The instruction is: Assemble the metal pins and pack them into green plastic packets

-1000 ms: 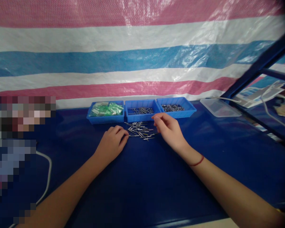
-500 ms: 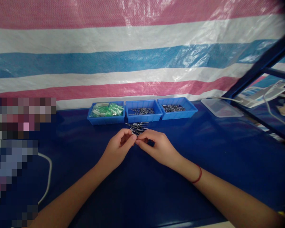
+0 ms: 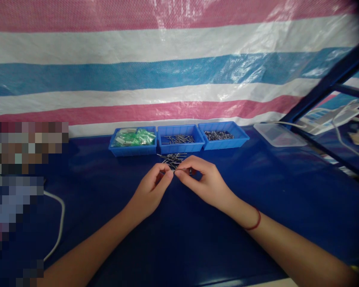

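Head view: mid-frame, the left hand (image 3: pixel 154 185) and the right hand (image 3: pixel 208 181) nearly meet, thumb and finger of each pinched on a thin metal piece (image 3: pixel 174 171), too small to make out fully. Just above them, a pile of metal pins (image 3: pixel 172 158) lies on the blue counter (image 3: pixel 182 239). Higher, the left bin (image 3: pixel 133 150) holds green packets (image 3: pixel 134 137); the middle bin (image 3: pixel 182 149) and right bin (image 3: pixel 227 144) hold small metal parts (image 3: pixel 218 136).
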Tool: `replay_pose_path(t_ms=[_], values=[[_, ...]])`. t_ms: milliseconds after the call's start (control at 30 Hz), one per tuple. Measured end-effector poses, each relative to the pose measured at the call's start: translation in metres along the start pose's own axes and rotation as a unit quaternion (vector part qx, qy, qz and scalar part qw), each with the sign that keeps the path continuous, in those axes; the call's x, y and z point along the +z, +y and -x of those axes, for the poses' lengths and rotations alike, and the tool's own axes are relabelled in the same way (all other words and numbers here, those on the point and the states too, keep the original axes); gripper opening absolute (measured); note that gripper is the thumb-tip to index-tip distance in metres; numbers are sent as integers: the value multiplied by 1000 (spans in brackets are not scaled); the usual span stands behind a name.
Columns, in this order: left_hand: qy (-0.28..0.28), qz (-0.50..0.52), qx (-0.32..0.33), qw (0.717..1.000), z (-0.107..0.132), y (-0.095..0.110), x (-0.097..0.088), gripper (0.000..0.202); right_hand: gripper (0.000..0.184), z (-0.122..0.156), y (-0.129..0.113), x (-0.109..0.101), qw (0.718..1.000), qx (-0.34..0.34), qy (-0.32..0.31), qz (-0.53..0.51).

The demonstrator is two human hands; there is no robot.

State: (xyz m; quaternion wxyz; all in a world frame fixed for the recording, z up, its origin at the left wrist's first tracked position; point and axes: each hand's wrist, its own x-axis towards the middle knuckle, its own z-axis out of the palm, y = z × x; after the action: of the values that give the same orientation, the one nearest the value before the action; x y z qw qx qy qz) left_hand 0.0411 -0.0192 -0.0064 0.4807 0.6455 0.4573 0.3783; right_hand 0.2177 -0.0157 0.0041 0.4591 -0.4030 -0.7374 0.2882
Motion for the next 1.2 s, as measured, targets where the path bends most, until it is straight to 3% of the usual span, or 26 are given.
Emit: replay_pose_path(t_ms=[333, 700, 933, 1100, 1200], values=[[-55, -31, 29, 998, 4, 0, 1, 29, 14, 0, -3, 3, 991, 59, 19, -116], [-49, -45, 56, 996, 2, -3, 2, 26, 9, 2, -4, 2, 994, 46, 24, -94], [10, -59, 52, 997, 0, -5, 0, 20, 7, 2, -6, 2, 997, 19, 35, -72], [79, -112, 113, 984, -1, -10, -2, 13, 8, 0, 2, 0, 1000, 5, 17, -14], [87, -148, 139, 975, -1, -8, -3, 10, 10, 0, 5, 0, 1000, -18, -22, 14]])
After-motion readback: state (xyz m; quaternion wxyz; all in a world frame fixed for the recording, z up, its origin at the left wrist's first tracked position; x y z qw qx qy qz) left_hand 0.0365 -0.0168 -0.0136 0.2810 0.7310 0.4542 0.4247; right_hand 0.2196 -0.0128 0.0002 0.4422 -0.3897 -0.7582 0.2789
